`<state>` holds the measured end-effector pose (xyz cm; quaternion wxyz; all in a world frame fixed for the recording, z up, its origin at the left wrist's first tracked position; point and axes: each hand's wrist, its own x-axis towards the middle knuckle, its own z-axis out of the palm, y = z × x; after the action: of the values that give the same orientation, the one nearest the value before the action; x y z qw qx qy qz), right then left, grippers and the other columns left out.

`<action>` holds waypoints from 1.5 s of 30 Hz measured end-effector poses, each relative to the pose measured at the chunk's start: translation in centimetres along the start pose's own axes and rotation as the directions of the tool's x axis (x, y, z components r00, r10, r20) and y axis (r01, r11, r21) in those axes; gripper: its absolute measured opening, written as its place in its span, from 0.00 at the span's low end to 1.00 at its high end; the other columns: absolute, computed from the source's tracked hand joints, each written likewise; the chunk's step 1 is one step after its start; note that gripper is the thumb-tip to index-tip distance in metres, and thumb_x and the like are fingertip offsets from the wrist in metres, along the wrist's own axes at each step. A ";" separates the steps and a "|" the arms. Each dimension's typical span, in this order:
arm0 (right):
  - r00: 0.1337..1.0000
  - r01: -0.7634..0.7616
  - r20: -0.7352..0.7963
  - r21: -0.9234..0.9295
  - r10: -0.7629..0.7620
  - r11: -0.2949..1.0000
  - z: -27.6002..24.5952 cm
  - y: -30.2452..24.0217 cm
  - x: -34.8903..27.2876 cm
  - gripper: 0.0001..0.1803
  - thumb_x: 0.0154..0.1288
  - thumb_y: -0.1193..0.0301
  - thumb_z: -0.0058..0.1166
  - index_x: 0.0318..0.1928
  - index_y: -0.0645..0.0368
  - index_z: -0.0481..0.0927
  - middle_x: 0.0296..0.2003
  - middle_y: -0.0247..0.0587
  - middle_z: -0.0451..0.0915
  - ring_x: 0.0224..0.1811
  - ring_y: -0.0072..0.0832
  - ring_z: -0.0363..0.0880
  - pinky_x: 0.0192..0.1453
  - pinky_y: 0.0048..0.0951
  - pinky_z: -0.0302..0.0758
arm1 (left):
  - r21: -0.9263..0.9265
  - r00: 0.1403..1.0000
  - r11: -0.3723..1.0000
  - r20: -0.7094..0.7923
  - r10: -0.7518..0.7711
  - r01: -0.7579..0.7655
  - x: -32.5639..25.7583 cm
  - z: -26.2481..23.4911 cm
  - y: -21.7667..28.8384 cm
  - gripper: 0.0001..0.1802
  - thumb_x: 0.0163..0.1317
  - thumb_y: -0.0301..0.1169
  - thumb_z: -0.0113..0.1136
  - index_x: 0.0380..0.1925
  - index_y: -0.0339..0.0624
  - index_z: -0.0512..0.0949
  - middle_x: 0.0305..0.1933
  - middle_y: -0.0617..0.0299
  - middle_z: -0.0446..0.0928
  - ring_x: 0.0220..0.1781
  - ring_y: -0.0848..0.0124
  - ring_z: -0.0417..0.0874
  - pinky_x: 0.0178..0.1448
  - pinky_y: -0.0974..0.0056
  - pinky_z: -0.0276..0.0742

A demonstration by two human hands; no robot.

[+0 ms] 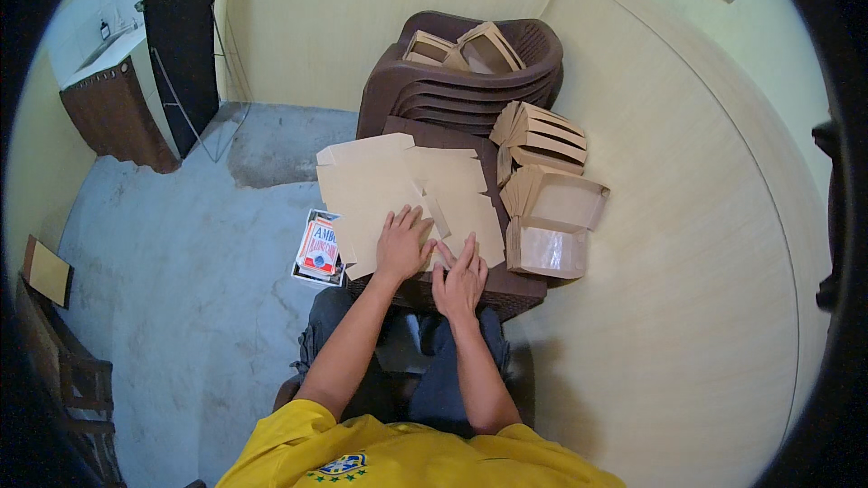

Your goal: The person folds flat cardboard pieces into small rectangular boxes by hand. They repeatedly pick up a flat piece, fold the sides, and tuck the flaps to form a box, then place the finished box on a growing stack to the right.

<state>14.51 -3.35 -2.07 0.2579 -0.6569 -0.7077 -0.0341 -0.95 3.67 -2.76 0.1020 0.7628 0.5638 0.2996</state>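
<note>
A flat, unfolded brown cardboard box blank (398, 185) lies on a dark brown plastic stool (515, 294) in front of me. My left hand (403, 244) presses flat on its near edge, fingers spread. My right hand (461, 276) rests beside it on the blank's lower right flap, fingers together and pointing away. Neither hand grips anything. To the right of the blank stands a folded brown box with a clear window (550, 226), its lid up.
A stack of folded window boxes (541, 140) leans behind the open one. Stacked brown plastic chairs (470, 81) at the wall hold more boxes (461, 47). A red and white carton (318, 248) sits on the concrete floor at left. A dark cabinet (181, 36) stands far left.
</note>
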 end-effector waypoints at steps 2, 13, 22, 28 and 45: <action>1.000 -0.027 0.013 0.083 0.026 0.996 0.4 -0.2 1.0 0.50 0.78 0.61 0.56 0.85 0.72 0.42 0.69 0.42 0.84 0.82 0.54 0.62 0.85 0.55 0.51 | -0.019 1.000 1.000 0.004 0.004 -0.003 0.1 -0.2 0.0 0.26 0.73 0.48 0.66 0.67 0.53 0.84 0.80 0.53 0.72 0.86 0.51 0.64 0.90 0.40 0.53; 0.918 -0.267 -0.051 0.652 0.393 0.710 -1.5 2.9 1.3 0.17 0.72 0.75 0.58 0.59 0.63 0.81 0.45 0.49 0.91 0.44 0.37 0.90 0.50 0.39 0.84 | 0.005 0.882 0.882 0.024 -0.471 0.471 2.0 -3.5 0.3 0.20 0.74 0.49 0.64 0.57 0.49 0.83 0.37 0.49 0.90 0.46 0.47 0.92 0.52 0.42 0.84; 0.902 -0.423 0.189 0.203 0.388 0.883 -0.5 -1.3 10.2 0.36 0.67 0.54 0.64 0.69 0.63 0.79 0.51 0.63 0.89 0.57 0.56 0.87 0.67 0.52 0.79 | 0.145 0.906 0.912 0.130 -0.402 0.384 2.2 -2.8 2.2 0.31 0.63 0.49 0.76 0.57 0.38 0.81 0.55 0.40 0.87 0.58 0.46 0.90 0.64 0.43 0.84; 0.792 -0.598 0.289 0.546 0.537 0.587 1.1 -0.6 11.8 0.27 0.68 0.59 0.63 0.59 0.67 0.87 0.53 0.61 0.90 0.58 0.50 0.89 0.66 0.43 0.80 | 0.295 0.971 0.945 -0.145 0.189 -0.140 2.0 -0.7 -0.4 0.37 0.64 0.48 0.64 0.71 0.43 0.76 0.76 0.50 0.73 0.82 0.49 0.67 0.82 0.42 0.64; 0.933 -0.254 0.352 0.504 0.072 0.825 2.9 -1.3 11.2 0.28 0.84 0.53 0.48 0.63 0.64 0.86 0.52 0.55 0.91 0.61 0.50 0.87 0.69 0.44 0.78 | -0.308 0.987 0.949 -0.115 -0.110 0.070 4.6 -0.4 -2.5 0.27 0.75 0.33 0.57 0.72 0.39 0.77 0.75 0.43 0.76 0.76 0.44 0.74 0.80 0.47 0.70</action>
<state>12.30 7.79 0.44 0.3174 -0.6124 -0.6608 0.2959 -2.30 8.65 -2.14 0.1942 0.6903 0.5509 0.4268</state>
